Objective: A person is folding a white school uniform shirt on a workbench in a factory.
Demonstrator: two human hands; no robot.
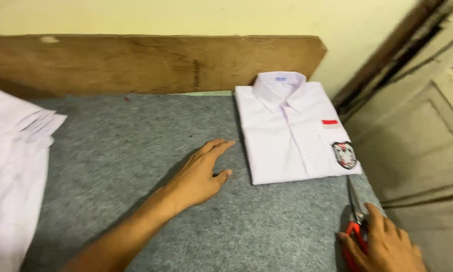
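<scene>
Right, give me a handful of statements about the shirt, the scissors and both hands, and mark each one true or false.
1. The folded white shirt lies on the grey felt mat with its collar toward the wall. True.
2. The left hand grips the scissors. False: it rests open on the mat beside the shirt, holding nothing.
3. The right hand is on the red-handled scissors. True.
4. The scissors lie on top of the shirt. False: they lie on the mat, just below the shirt's lower right corner.
5. The shirt pocket has a badge. True.
6. The stack of white cloth sits at the right. False: it is at the left edge.
</scene>
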